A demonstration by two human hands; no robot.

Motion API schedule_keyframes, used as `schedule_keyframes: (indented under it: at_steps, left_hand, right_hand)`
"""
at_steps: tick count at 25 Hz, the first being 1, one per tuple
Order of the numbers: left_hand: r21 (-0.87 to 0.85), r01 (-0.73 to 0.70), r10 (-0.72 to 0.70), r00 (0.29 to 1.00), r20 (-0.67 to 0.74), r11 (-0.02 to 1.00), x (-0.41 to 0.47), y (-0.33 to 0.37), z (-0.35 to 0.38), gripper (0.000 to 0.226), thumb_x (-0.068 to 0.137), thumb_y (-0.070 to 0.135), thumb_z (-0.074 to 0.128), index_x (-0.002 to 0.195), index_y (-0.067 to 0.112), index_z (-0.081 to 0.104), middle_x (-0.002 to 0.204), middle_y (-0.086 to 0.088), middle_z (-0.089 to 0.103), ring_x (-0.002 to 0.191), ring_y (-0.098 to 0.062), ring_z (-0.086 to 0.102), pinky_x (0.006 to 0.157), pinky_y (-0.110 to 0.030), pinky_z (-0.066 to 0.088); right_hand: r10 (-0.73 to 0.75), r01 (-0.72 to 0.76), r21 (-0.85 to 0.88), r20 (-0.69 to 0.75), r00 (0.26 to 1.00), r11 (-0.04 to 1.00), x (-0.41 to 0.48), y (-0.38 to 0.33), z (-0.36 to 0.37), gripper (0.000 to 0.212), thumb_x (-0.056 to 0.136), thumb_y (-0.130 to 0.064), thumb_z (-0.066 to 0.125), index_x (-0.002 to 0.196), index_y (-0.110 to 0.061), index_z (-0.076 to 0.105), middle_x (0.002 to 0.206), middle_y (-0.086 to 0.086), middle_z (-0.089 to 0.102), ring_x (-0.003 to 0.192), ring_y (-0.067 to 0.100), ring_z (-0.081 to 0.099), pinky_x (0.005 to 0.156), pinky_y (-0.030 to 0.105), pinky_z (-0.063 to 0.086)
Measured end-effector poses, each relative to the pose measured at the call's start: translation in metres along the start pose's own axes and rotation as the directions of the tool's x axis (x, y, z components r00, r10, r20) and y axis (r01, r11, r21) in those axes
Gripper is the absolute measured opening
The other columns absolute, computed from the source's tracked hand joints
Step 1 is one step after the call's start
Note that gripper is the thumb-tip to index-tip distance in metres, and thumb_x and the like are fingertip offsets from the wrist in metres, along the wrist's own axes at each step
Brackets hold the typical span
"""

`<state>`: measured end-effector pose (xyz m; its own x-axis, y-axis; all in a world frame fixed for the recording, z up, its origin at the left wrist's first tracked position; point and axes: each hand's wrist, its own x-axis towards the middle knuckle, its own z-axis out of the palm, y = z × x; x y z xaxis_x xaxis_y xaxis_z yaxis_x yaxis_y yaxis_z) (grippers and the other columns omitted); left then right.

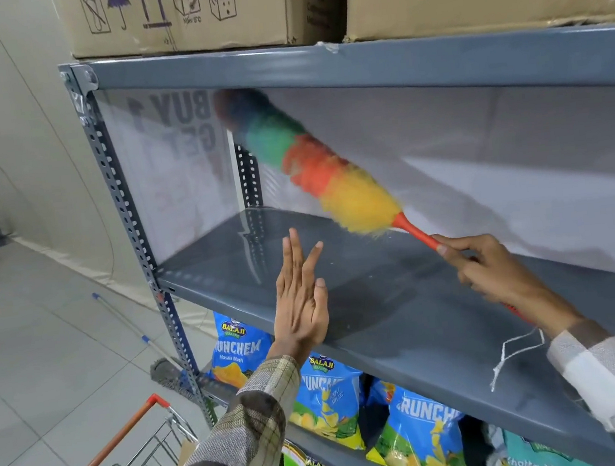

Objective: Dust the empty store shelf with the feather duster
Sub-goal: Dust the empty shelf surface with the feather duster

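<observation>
A grey metal shelf stands bare in front of me, with a white sheet as its back wall. A rainbow feather duster with blue, green, red and yellow bands slants up inside the bay, its tip near the underside of the upper shelf. My right hand grips its red handle above the shelf board, and a white loop cord hangs from the handle's end. My left hand is held flat and upright over the shelf's front edge, fingers apart, holding nothing.
Cardboard boxes sit on the top shelf. Blue and green chip bags fill the shelf below. A wire shopping cart with an orange handle stands at lower left. A mop leans by the shelf post on the tiled floor.
</observation>
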<state>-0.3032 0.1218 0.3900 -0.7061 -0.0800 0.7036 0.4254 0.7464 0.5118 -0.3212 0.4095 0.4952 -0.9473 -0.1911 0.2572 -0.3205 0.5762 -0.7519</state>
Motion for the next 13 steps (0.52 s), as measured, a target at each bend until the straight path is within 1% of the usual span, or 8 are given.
schedule_keyframes:
  at_steps: [2,4,6,7,8,10,12,13]
  left_hand:
    - [0.001,-0.001,0.001,1.000,-0.006,1.000,0.000,-0.001,0.001,0.062,0.104,0.027,0.024,0.158,0.051,0.006,0.172,0.014,-0.019,0.162,-0.013,-0.011,0.126,-0.022,-0.001]
    - [-0.004,-0.005,0.005,1.000,-0.006,1.000,0.001,-0.004,0.002,0.061,0.104,0.029,0.023,0.159,0.050,0.006,0.172,0.013,-0.018,0.162,-0.014,-0.010,0.128,-0.025,0.000]
    - [-0.003,-0.010,0.010,1.000,-0.004,1.000,0.001,-0.005,0.003,0.059,0.106,0.031,0.022,0.161,0.046,0.007,0.172,0.012,-0.017,0.162,-0.015,-0.010,0.129,-0.030,0.001]
    - [0.000,-0.010,0.010,1.000,-0.003,1.000,0.002,-0.005,0.003,0.058,0.106,0.031,0.022,0.162,0.042,0.010,0.172,0.013,-0.017,0.162,-0.013,-0.010,0.129,-0.029,0.000]
    - [0.006,-0.008,0.008,1.000,-0.003,1.000,0.002,-0.005,0.004,0.058,0.106,0.031,0.022,0.163,0.037,0.014,0.172,0.014,-0.017,0.162,-0.012,-0.011,0.129,-0.027,-0.001]
    - [0.019,0.002,-0.002,1.000,0.006,1.000,0.002,-0.005,0.003,0.057,0.105,0.029,0.023,0.162,0.028,0.021,0.171,0.017,-0.018,0.161,-0.010,-0.013,0.127,-0.022,-0.003]
    - [0.016,0.015,-0.015,1.000,0.022,1.000,0.004,-0.004,0.002,0.056,0.105,0.030,0.023,0.161,0.026,0.023,0.171,0.017,-0.020,0.161,-0.010,-0.013,0.126,-0.020,-0.003]
    - [0.013,0.013,-0.014,0.999,0.031,1.000,0.003,-0.003,0.001,0.056,0.105,0.030,0.022,0.161,0.026,0.023,0.171,0.016,-0.020,0.161,-0.010,-0.013,0.126,-0.020,-0.003]
  right_hand:
    - [0.044,-0.045,0.000,0.130,0.991,0.999,-0.003,0.002,0.000,0.025,0.098,-0.041,0.052,0.110,-0.060,0.064,0.046,-0.010,0.035,0.036,0.006,0.024,0.035,0.015,0.023]
    - [0.092,-0.066,-0.117,0.227,0.970,0.991,-0.001,0.010,0.004,0.022,0.099,-0.041,0.052,0.108,-0.058,0.061,0.047,-0.006,0.039,0.033,0.006,0.027,0.034,0.015,0.024]
    - [0.127,-0.053,-0.270,0.265,0.956,0.961,0.004,0.021,0.011,0.022,0.098,-0.040,0.051,0.099,-0.059,0.061,0.039,-0.008,0.044,0.027,0.004,0.030,0.031,0.014,0.025]
    - [0.138,-0.046,-0.326,0.265,0.954,0.944,0.008,0.026,0.013,0.024,0.098,-0.037,0.050,0.094,-0.056,0.064,0.035,-0.010,0.045,0.026,0.004,0.032,0.029,0.014,0.026]
    - [0.149,-0.045,-0.373,0.254,0.956,0.927,0.014,0.032,0.014,0.026,0.098,-0.033,0.050,0.089,-0.048,0.070,0.034,-0.010,0.044,0.028,0.005,0.035,0.030,0.016,0.027]
    - [0.180,-0.067,-0.466,0.203,0.962,0.882,0.027,0.042,0.015,0.030,0.097,-0.026,0.050,0.083,-0.029,0.077,0.044,-0.006,0.046,0.043,0.015,0.045,0.041,0.023,0.032]
    - [0.225,-0.128,-0.532,0.122,0.967,0.837,0.037,0.049,0.011,0.029,0.097,-0.024,0.050,0.095,-0.017,0.078,0.053,0.001,0.047,0.052,0.022,0.045,0.050,0.029,0.033]
    - [0.244,-0.167,-0.547,0.071,0.967,0.820,0.039,0.048,0.007,0.029,0.097,-0.025,0.049,0.102,-0.017,0.077,0.056,0.001,0.049,0.054,0.024,0.049,0.053,0.029,0.036]
